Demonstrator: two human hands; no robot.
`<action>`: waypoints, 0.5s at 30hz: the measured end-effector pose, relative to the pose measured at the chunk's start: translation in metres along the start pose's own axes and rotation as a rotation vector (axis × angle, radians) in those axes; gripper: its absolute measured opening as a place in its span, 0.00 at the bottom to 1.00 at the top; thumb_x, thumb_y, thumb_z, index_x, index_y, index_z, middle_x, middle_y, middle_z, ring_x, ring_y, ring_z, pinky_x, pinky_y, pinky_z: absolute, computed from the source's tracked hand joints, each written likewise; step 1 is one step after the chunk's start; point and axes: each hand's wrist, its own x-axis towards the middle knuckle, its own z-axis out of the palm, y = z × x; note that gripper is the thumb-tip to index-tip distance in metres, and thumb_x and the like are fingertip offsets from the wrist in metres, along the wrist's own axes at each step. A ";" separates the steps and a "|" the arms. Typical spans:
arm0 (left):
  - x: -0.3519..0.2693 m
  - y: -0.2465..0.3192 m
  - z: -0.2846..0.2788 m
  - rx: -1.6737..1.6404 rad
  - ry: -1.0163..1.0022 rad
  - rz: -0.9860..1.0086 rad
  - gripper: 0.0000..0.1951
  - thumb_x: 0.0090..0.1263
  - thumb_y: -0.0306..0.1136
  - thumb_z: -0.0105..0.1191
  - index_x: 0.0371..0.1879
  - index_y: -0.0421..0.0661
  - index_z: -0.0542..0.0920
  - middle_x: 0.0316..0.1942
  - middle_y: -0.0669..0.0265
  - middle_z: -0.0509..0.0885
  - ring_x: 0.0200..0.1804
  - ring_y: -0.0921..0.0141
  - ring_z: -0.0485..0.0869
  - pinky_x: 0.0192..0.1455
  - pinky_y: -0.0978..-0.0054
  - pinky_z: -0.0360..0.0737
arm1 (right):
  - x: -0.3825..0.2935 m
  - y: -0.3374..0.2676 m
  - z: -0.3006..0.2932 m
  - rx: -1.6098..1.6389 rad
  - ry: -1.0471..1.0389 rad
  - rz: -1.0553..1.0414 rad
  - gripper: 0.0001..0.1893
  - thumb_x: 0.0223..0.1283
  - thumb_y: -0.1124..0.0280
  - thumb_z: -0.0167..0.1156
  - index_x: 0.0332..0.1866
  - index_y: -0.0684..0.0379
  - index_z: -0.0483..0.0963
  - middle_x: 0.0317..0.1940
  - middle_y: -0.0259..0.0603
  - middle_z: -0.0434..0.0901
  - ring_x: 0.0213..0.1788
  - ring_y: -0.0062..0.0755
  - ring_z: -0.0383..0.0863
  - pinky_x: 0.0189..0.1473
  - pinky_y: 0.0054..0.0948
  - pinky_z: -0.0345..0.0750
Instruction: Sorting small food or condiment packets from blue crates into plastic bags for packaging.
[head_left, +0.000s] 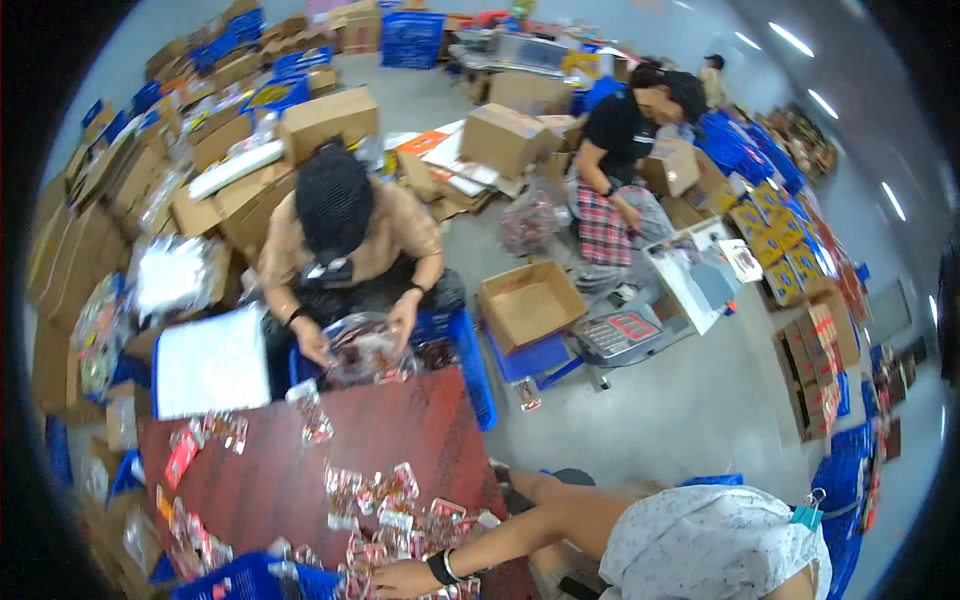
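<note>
Neither of my hands is in view. Before me stands a dark red table (289, 469) strewn with small clear packets (390, 517) with brown contents and red print. From the lower right, the hand (405, 579) of a person in a pale speckled garment rests on the packets, a black band round its wrist. Across the table, a person in a black cap (334, 199) holds a clear plastic bag (367, 349) of dark red contents in both hands. A blue plastic crate (255, 577) is cut off by the bottom edge. A red packet (181, 459) lies at the table's left.
Blue crates and many cardboard boxes (330, 120) crowd the upper left. An open carton (534, 304) stands beside a scale with a keypad (619, 334). A person in black (619, 135) sits farther back. Stacked cartons (810, 367) stand at the right.
</note>
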 end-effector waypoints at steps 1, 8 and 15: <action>0.017 -0.008 -0.057 0.107 0.116 0.048 0.16 0.76 0.33 0.46 0.50 0.32 0.79 0.51 0.50 0.81 0.54 0.57 0.79 0.60 0.64 0.74 | 0.022 -0.079 0.023 0.268 -0.242 0.086 0.21 0.70 0.53 0.46 0.45 0.65 0.69 0.39 0.53 0.77 0.45 0.51 0.78 0.50 0.43 0.73; -0.048 -0.100 -0.272 0.396 0.376 -0.225 0.21 0.78 0.36 0.41 0.61 0.32 0.69 0.64 0.51 0.70 0.68 0.61 0.66 0.71 0.65 0.58 | -0.058 -0.119 0.148 0.282 -0.165 0.262 0.28 0.75 0.49 0.36 0.56 0.68 0.66 0.51 0.58 0.74 0.56 0.53 0.74 0.60 0.42 0.68; -0.223 -0.239 -0.432 0.653 0.543 -0.691 0.31 0.76 0.49 0.44 0.67 0.36 0.63 0.67 0.54 0.67 0.67 0.62 0.66 0.71 0.64 0.57 | -0.073 -0.197 0.190 0.946 -0.232 0.595 0.22 0.75 0.55 0.42 0.59 0.63 0.65 0.47 0.39 0.77 0.46 0.23 0.77 0.50 0.27 0.75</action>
